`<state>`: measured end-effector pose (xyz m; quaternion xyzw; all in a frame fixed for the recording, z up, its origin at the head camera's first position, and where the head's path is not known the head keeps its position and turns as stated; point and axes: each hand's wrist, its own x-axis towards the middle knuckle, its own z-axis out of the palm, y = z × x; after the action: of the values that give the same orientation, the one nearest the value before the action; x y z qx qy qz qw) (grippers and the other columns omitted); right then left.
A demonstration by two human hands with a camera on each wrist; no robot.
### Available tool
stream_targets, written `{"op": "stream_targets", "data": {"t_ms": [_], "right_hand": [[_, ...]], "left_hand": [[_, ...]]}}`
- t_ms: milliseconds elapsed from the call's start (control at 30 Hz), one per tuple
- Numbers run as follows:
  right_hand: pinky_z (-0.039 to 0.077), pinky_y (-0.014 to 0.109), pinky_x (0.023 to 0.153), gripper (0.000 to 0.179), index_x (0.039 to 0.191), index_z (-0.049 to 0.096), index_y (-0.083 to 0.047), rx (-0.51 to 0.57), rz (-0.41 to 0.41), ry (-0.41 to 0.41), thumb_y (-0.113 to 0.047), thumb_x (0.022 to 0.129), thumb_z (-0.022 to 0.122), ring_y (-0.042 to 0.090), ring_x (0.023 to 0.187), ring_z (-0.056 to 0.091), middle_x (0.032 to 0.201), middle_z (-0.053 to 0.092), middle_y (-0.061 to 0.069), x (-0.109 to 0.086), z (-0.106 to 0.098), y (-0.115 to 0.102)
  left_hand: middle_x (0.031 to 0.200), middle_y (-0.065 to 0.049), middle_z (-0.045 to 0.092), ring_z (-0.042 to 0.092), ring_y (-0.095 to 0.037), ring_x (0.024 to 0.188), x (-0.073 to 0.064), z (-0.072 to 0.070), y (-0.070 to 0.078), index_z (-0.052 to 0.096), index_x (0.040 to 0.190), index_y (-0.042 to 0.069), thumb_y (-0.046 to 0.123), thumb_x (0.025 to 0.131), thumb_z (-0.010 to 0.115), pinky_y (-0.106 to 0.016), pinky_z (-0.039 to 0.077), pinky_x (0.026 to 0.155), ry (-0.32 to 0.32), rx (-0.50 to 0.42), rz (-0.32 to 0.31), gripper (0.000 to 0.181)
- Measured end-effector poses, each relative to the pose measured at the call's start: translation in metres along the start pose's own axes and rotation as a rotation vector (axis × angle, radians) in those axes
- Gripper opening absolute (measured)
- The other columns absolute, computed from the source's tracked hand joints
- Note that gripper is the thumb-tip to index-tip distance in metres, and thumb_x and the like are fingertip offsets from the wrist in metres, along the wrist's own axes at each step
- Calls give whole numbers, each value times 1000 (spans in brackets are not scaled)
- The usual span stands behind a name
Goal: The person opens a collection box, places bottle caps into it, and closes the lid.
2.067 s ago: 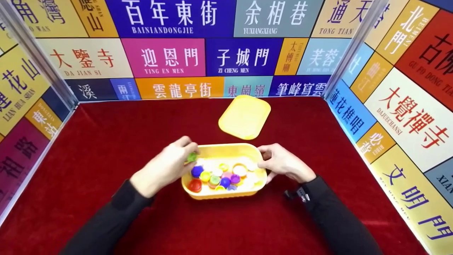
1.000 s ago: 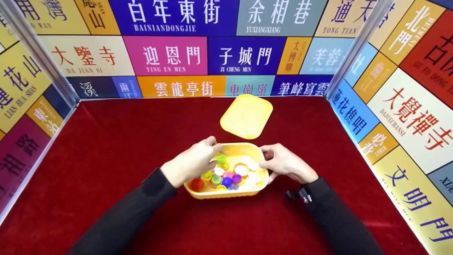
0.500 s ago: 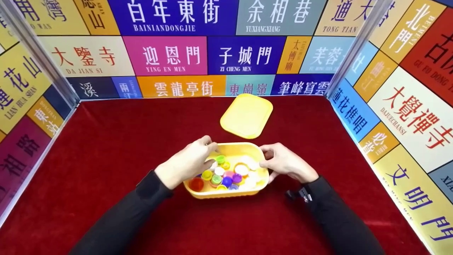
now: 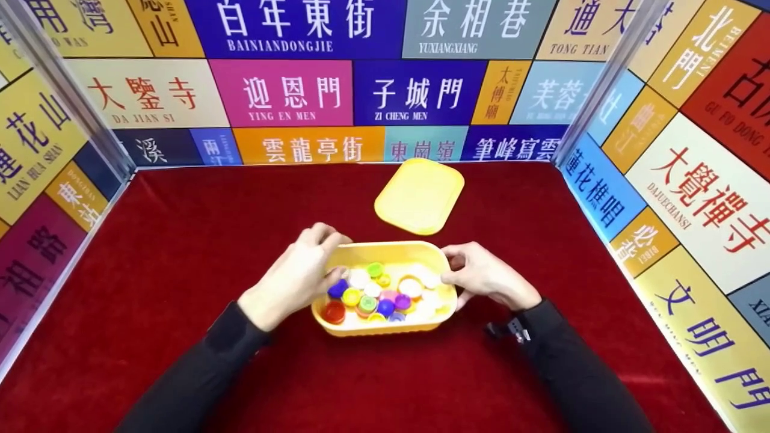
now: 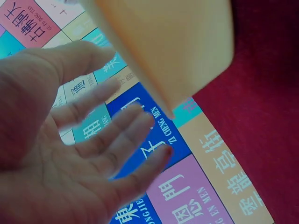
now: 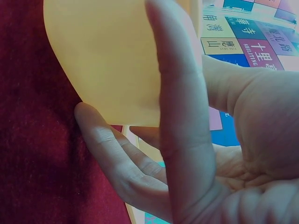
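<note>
A yellow plastic box (image 4: 388,329) sits on the red cloth, holding several small round caps in mixed colours. Among them are a green cap (image 4: 375,270), a red cap (image 4: 334,311) and a purple cap (image 4: 402,302). My left hand (image 4: 295,273) is at the box's left end, thumb over the near side of the rim. In the left wrist view its fingers (image 5: 135,175) are spread and loosely bent, with nothing between them. My right hand (image 4: 490,276) grips the box's right end; in the right wrist view, fingers and thumb lie around the yellow wall (image 6: 107,60).
A yellow lid (image 4: 419,196) lies flat on the red cloth (image 4: 228,210) behind the box. Upright panels (image 4: 277,95) with printed place names enclose the back and both sides.
My left hand has brought the green cap over the left rim, let it go inside the box, then drawn back left. The right hand keeps its hold on the box.
</note>
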<state>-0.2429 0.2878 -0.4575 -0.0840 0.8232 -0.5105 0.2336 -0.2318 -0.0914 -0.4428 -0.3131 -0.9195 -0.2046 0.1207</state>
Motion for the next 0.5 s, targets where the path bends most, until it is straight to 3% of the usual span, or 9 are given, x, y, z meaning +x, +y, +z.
{"op": "stream_targets", "data": {"t_ms": [133, 333, 500], "right_hand": [[73, 43, 66, 48, 153, 70, 2, 11, 4, -6, 2, 105, 71, 39, 103, 86, 133, 80, 31, 1, 0, 1], [73, 45, 67, 49, 153, 70, 1, 19, 11, -5, 2, 105, 71, 40, 105, 85, 133, 80, 30, 0, -1, 0], [73, 45, 67, 48, 154, 69, 1, 17, 9, -7, 1, 105, 71, 37, 104, 86, 133, 79, 30, 1, 0, 0]], "left_hand": [[140, -23, 67, 72, -39, 120, -8, 3, -4, 68, 153, 2, 21, 103, 91, -50, 69, 106, 36, -49, -99, 59], [145, -28, 68, 78, -40, 114, -18, 8, -6, 61, 162, -2, 27, 104, 90, -54, 71, 104, 38, -83, -238, 71], [143, -38, 73, 78, -52, 126, -27, 14, -5, 57, 159, -13, 22, 106, 86, -62, 67, 110, 57, -130, -291, 70]]}}
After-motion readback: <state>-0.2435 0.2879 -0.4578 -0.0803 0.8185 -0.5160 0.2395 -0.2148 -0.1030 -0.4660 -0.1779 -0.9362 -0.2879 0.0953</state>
